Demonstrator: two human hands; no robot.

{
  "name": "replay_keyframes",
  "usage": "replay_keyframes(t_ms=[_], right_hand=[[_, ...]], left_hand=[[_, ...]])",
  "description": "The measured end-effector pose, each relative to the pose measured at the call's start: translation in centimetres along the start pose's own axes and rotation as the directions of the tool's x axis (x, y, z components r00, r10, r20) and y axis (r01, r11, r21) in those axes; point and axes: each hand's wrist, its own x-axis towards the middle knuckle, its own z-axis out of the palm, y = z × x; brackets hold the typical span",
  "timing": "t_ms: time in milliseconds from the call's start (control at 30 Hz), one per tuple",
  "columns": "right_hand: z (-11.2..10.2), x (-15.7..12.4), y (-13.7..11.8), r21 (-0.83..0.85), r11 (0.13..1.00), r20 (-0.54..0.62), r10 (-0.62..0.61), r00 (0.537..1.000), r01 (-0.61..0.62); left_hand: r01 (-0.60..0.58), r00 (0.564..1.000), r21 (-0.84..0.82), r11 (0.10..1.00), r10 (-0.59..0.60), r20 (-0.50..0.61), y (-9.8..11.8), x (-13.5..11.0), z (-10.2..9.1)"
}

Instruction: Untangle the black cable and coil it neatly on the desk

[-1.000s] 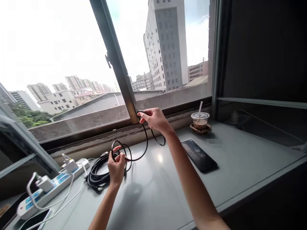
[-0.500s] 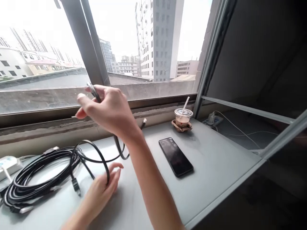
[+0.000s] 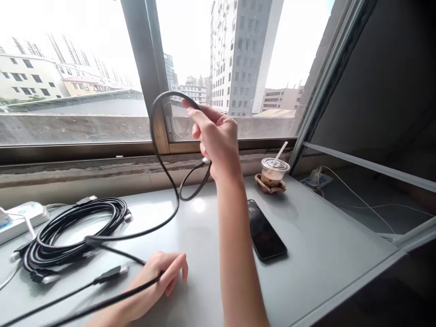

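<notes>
Head view: R hand (image 3: 215, 138) is up high in front of the window (image 3: 150, 68), arm going straight up from the bottom edge. Its thumb & fingers (image 3: 195, 111) pinch shut on a black cable (image 3: 155, 136). The cable makes a big bend over the hand, then drops down to the desk (image 3: 323, 236). A short bit w/ a silver end hangs by the wrist.

L hand (image 3: 160, 274) is low, lying on the desk, palm down, fingers a bit bent. The cable runs in under it. Can't tell if it grips or just rests on top. The 2 hands are far apart, one up, one down.

The rest of the cable is a round coil (image 3: 68, 231) on the desk, to the left. A loose plug (image 3: 109, 273) lies near the L hand.

A clear cup (image 3: 274, 170) w/ a lid & straw (image 3: 282, 151) stands at the back in a small brown holder (image 3: 260, 182). It has a little brown drink at the bottom.

A dark phone (image 3: 267, 236) lies flat next to the R arm; the arm hides its left edge. A white strip (image 3: 20, 218) at the far left is cut off by the edge. The cable also runs off at the bottom left, so its other end can't be seen.
</notes>
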Motion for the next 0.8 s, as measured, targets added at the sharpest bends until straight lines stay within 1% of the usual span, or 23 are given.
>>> replay_keyframes(t_ms=[67,133,200,233,300,367,433,467,500,533,567,633,700,733,767,800], right_hand=[[-0.4,0.0,-0.1,0.044,0.999,-0.053,-0.003,0.999,0.006],[-1.0,0.1,-0.1,0.072,0.997,-0.114,-0.025,0.993,0.033],[-1.5,0.1,-0.2,0.08,0.994,-0.189,-0.056,0.98,0.072],[-1.8,0.2,-0.3,0.072,0.994,-0.22,-0.069,0.973,0.087],[-2.0,0.0,-0.5,0.054,0.992,-0.239,-0.099,0.966,0.115],[-2.2,-0.3,-0.9,0.047,0.99,-0.185,-0.12,0.975,0.131],[-2.4,-0.9,-1.4,0.05,0.991,-0.07,-0.124,0.99,0.127],[-2.5,-1.2,-1.7,0.053,0.991,-0.003,-0.122,0.992,0.122],[-2.6,-1.6,-2.1,0.057,0.992,0.061,-0.119,0.991,0.116],[-2.8,-2.1,-2.4,0.063,0.992,0.116,-0.117,0.986,0.11],[-2.9,-2.5,-2.8,0.069,0.992,0.156,-0.116,0.981,0.106],[-3.1,-3.5,-3.6,0.08,0.991,0.207,-0.123,0.971,0.108],[-3.3,-4.5,-4.4,0.071,0.99,0.225,-0.135,0.965,0.122],[-3.4,-4.9,-4.7,0.057,0.99,0.227,-0.139,0.964,0.129],[-3.5,-5.4,-5.0,0.041,0.99,0.227,-0.141,0.964,0.135],[-3.5,-5.7,-5.3,0.023,0.99,0.226,-0.139,0.964,0.137]], left_hand=[[-0.003,1.0,-0.143,0.99,0.007,0.023,0.2,-0.4,-0.1],[-0.037,0.999,-0.308,0.951,0.042,0.012,0.4,-0.6,-0.2],[-0.101,0.995,-0.45,0.887,0.087,-0.053,0.6,-0.7,-0.6],[-0.137,0.99,-0.51,0.849,0.098,-0.103,0.6,-0.6,-0.9],[-0.198,0.973,-0.618,0.761,0.075,-0.22,0.7,-0.4,-1.8],[-0.257,0.937,-0.668,0.698,0.009,-0.35,0.7,-0.3,-2.9],[-0.305,0.883,-0.654,0.692,-0.053,-0.467,0.9,-0.4,-4.1],[-0.322,0.86,-0.643,0.695,-0.07,-0.506,1.0,-0.6,-4.6],[-0.334,0.847,-0.645,0.687,-0.081,-0.525,1.2,-0.9,-5.1],[-0.344,0.85,-0.67,0.657,-0.086,-0.52,1.5,-1.3,-5.6],[-0.351,0.865,-0.719,0.6,-0.086,-0.494,1.8,-1.7,-6.1],[-0.34,0.913,-0.84,0.423,-0.067,-0.403,2.4,-2.5,-7.1],[-0.315,0.944,-0.917,0.243,-0.02,-0.33,3.0,-3.1,-8.1],[-0.316,0.947,-0.93,0.188,0.002,-0.321,3.3,-3.4,-8.7],[-0.332,0.942,-0.929,0.166,0.015,-0.334,3.6,-3.6,-9.3],[-0.362,0.931,-0.916,0.173,0.013,-0.365,4.0,-3.8,-9.9]])
